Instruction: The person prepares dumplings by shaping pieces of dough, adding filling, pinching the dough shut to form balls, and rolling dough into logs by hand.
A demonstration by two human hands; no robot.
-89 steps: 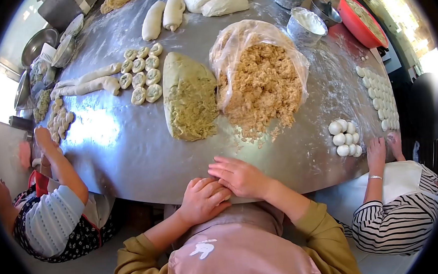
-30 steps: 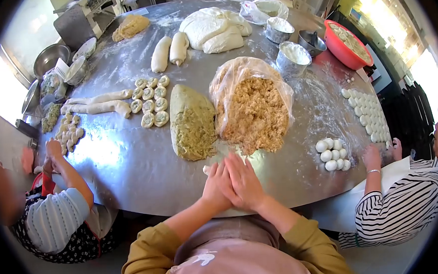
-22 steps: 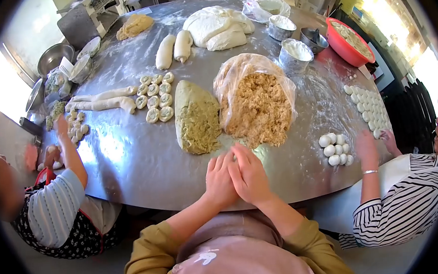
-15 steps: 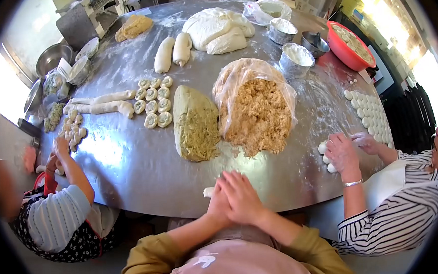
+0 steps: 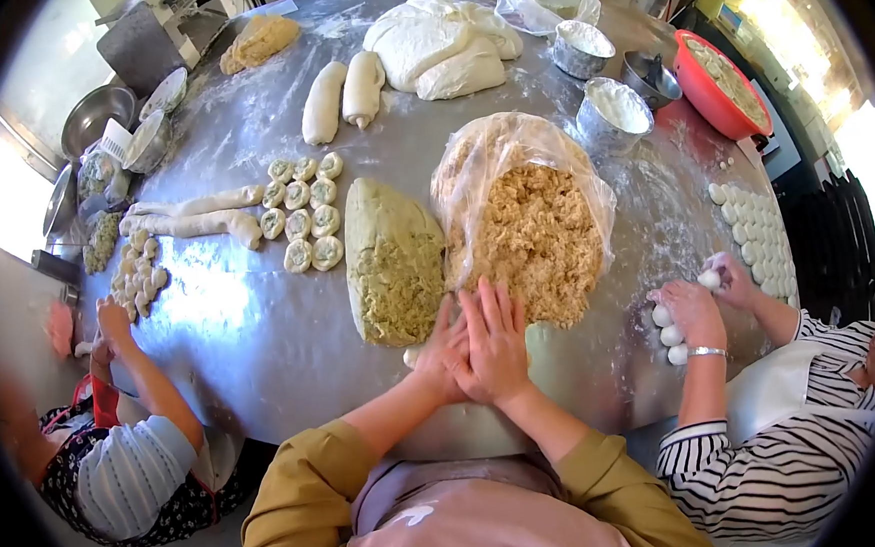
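White dough piece beneath overlapped hands, near edge of metal worktop.
Dough piece likely light, soft, easily deformed; support along its length with flat palms. Left hand covers it, open; right hand overlaps left, open, fingers extended.

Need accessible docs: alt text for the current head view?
Left hand and right hand overlap, fingers outstretched, over pale dough on a metal table. Beyond are a green mound and a crumbly brown mound partly under plastic. Co-workers flank them: one at left, another at right handling white balls.
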